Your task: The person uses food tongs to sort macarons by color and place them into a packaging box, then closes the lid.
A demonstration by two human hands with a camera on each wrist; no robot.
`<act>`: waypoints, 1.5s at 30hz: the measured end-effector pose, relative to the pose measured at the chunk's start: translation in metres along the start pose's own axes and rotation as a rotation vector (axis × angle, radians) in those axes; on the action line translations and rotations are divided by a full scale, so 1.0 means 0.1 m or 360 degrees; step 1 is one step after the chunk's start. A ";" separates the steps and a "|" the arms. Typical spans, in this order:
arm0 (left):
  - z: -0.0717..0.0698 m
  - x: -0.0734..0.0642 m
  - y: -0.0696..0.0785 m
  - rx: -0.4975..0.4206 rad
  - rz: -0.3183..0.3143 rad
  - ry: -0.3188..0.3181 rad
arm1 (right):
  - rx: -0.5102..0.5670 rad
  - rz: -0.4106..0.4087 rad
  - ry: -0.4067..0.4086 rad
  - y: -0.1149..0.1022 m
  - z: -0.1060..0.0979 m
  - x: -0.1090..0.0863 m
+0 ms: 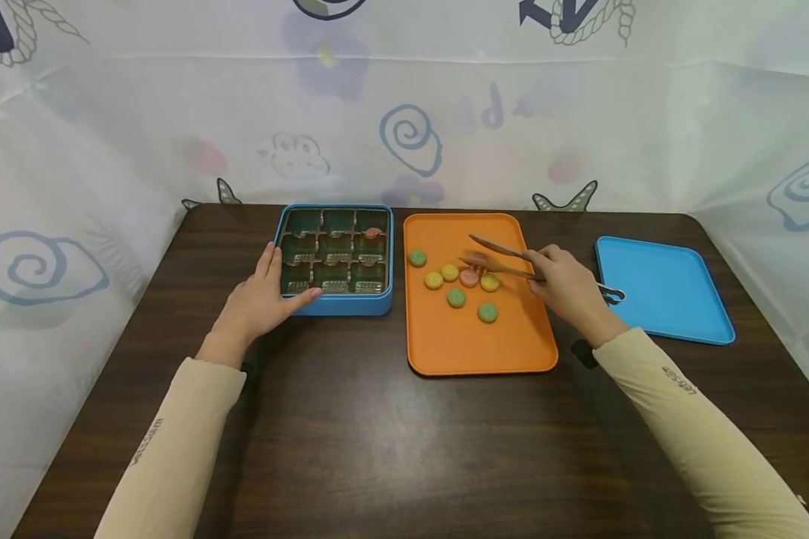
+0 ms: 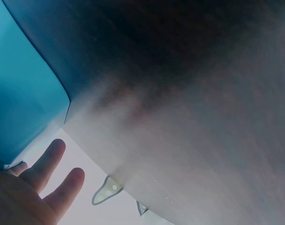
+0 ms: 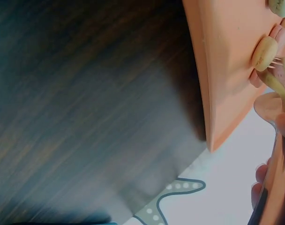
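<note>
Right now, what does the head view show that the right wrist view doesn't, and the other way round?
Only the head view shows the left hand against the blue sectioned box. Only the right wrist view shows the broad face of the spoon-shaped end of the tongs. Both show the right hand holding those tongs, the orange tray, and green, yellow and pink macarons.

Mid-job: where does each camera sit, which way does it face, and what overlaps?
Head: on the head, facing forward and down at the blue box and orange tray; sleeves, left grip and right grip show.
Left wrist: on that wrist, facing past the blue box's side toward the backdrop; left fingers show lower left.
Right wrist: on that wrist, facing across the table at orange tray and tongs; right fingers show at right.
Shared by head and right wrist: orange tray, tongs.
</note>
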State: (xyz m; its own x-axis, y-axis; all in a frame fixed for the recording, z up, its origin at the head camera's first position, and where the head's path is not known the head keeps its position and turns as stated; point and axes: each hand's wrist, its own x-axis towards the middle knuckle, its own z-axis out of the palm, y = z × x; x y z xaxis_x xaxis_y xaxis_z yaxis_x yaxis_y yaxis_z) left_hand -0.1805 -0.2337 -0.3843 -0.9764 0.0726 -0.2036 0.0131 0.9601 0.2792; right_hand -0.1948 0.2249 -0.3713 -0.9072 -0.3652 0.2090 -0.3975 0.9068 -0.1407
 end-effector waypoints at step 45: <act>-0.01 -0.01 0.00 -0.0028 -0.0005 -0.0017 | 0.0103 0.0131 -0.0183 0.04 0.02 0.05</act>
State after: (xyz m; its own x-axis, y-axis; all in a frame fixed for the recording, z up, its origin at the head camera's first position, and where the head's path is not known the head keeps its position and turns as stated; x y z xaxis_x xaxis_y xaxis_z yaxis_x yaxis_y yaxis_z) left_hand -0.1795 -0.2342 -0.3834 -0.9741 0.0725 -0.2144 0.0062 0.9555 0.2950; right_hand -0.2013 0.2259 -0.3726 -0.9453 -0.3155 0.0825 -0.3261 0.9205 -0.2153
